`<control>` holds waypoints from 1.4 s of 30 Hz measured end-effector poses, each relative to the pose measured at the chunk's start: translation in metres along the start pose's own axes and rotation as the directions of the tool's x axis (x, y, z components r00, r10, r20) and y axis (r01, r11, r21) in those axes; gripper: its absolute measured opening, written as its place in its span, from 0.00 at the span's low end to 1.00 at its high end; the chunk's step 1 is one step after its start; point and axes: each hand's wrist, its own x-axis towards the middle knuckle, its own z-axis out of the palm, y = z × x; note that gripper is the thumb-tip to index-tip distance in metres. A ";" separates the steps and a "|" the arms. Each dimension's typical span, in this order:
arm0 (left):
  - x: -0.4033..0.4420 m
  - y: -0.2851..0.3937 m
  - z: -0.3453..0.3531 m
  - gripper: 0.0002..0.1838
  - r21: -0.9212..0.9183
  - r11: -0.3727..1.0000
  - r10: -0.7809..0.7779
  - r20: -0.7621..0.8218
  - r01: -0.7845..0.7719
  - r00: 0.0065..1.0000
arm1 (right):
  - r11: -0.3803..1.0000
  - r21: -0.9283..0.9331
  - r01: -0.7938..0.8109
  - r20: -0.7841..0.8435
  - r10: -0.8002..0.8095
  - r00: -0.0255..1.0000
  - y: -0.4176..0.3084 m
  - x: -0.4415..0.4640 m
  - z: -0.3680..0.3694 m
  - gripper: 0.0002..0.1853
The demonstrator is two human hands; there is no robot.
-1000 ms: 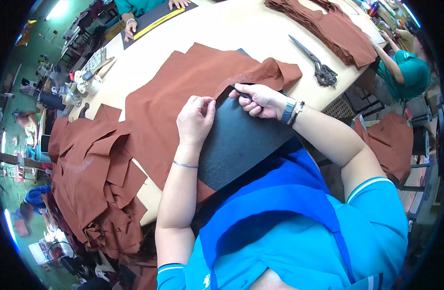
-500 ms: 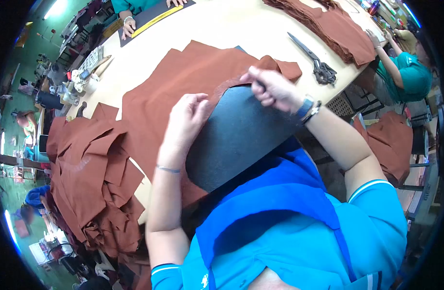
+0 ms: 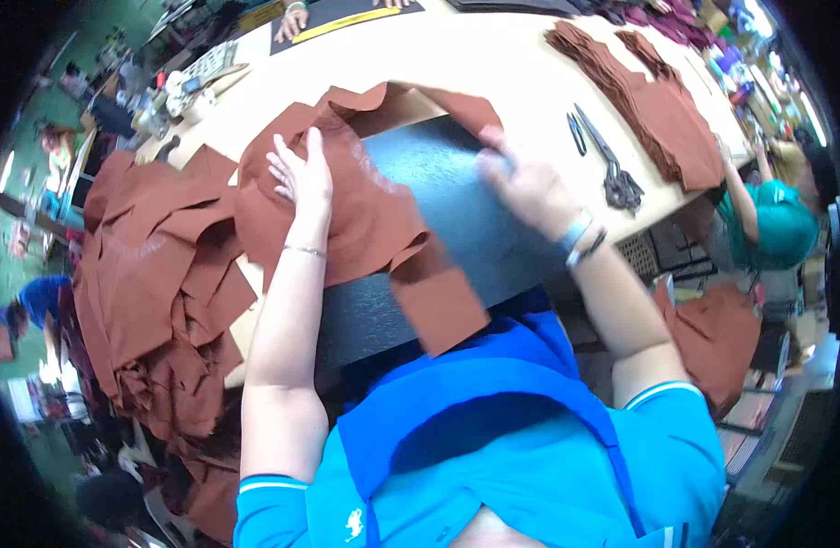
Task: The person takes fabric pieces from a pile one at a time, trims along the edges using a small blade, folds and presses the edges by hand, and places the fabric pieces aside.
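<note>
A rust-brown fabric piece lies bunched and partly folded over a dark, shiny board. My left hand rests against the fabric's left part, fingers spread. At the far end of a raised fabric strip, my right hand is closed, with the strip's corner at its thumb and fingers; motion blurs it somewhat. One squared flap of the cloth hangs toward the blue apron. To the right of that hand lie large dark-handled shears and a small pair of thread snips.
Heaped brown cut pieces stand at the left table edge. A brown fabric stack lies far right. Across the table, another person's hand is by a yellow ruler. A co-worker in green sits at right.
The fabric has been lifted and folded leftward, uncovering more of the board. My left hand has opened wide. Thread snips now lie beside the shears, where none showed before. The view has shifted.
</note>
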 end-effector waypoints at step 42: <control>-0.097 0.042 -0.009 0.10 -0.032 0.542 0.706 0.560 -0.840 0.434 | 0.864 0.061 0.501 0.374 -0.485 0.791 0.034 0.025 0.032 0.08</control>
